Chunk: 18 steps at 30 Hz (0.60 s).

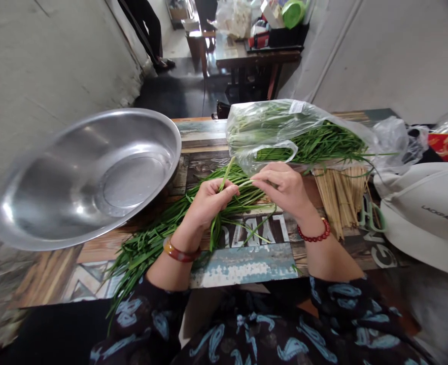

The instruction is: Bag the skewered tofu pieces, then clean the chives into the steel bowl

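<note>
My left hand (216, 198) is closed around a few stalks of garlic chives (227, 172), whose green leaves hang down below the fist. With thumb and fingertips, my right hand (282, 188) pinches the pale end of a stalk that runs across from the left hand. Beneath both hands a loose pile of garlic chives (163, 230) spreads over the patterned table (242, 263), its leaves trailing toward the front left edge. Just behind the hands lies a clear plastic bag (262, 121) with more garlic chives (322, 142) showing at its mouth.
A large steel basin (56, 172) stands on the left. To the right are bamboo skewers (338, 195), green-handled scissors (374, 215) and a white cap (425, 203). Farther back, a second table (254, 56) holds bags and boxes, and a person's leg (147, 30) shows near the wall.
</note>
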Available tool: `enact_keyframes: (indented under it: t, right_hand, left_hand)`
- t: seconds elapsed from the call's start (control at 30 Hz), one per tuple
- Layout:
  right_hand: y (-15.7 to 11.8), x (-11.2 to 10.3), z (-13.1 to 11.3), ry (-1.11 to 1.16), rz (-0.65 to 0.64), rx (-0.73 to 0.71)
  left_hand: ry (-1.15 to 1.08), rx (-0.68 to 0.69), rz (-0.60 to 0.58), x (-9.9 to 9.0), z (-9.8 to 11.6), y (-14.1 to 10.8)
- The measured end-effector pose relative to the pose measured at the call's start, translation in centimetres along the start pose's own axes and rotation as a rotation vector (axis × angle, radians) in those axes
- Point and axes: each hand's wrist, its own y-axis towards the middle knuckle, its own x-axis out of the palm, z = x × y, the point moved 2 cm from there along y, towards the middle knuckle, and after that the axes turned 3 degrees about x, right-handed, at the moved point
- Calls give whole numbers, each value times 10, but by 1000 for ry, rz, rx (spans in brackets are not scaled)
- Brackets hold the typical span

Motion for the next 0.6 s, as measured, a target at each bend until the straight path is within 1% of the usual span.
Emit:
enact_keyframes:
  t: [0.1, 0.2, 0.27, 0.33, 0.4, 0.47, 0.53, 0.6]
  right_hand:
    - [-2, 8, -2, 292, 53, 144]
    - [-4, 19, 0, 583, 142, 350]
    - [-4, 23, 5, 742, 227, 491]
    - [-4, 19, 12, 838, 349, 578]
    - [-3, 9, 20, 860, 463, 594]
    - [-2, -1, 26, 804, 497, 572]
    - [-2, -8, 29, 643, 456, 535]
    - [-2, -11, 27, 401, 372, 473]
  left_hand:
    - [-110, -46, -59, 2, -1, -1]
    - [-213, -101, -118, 5, -3, -2]
    - [-242, -129, -137, 6, -5, -2]
    - [-257, -146, -131, 6, -6, -1]
    - [-272, -154, -107, 5, -6, 0]
    - [-292, -154, -84, 3, -7, 2]
    - [-310, -149, -82, 2, -6, 2]
    - [-315, -144, -88, 2, -6, 2]
